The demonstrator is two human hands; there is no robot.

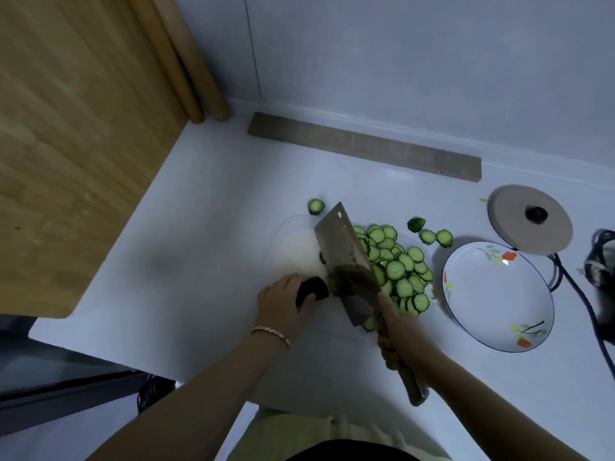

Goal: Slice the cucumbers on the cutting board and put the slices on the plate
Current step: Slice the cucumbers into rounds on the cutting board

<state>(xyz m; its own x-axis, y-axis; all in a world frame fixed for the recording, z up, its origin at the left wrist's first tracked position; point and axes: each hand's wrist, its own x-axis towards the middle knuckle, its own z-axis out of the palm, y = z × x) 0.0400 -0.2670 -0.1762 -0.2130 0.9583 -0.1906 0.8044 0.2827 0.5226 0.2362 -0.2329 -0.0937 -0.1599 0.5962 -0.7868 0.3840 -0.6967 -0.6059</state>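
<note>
- The white counter (199, 234) carries everything; the work is laid out near its front edge.
- A floral plate (492, 304) is set just right of the cutting area. No slices are seen in it, so the transfer step is judged not yet begun.
- A pale, translucent cutting board (293, 247) lies left of the plate, largely covered on its right side.
- A cleaver (346, 257) is held across the board, blade tilted, its edge brought down at the cut end of the cucumber. Its handle is grasped by the right hand (399, 344), fingers wrapped round it.
- A heap of cucumber slices (402, 271) is spread to the right of the blade, between cleaver and plate, reaching close to the plate's rim.
- A short cucumber stub (312, 292) is pinned to the board just left of the blade by the left hand (283, 304), whose fingers are curled over it.
- Slicing is judged nearly finished. The next cuts call for the fingertips to be tucked back, as little stub is left beside the edge.
- A few stray slices (436, 237) lie off the board, to be gathered with the heap.
</note>
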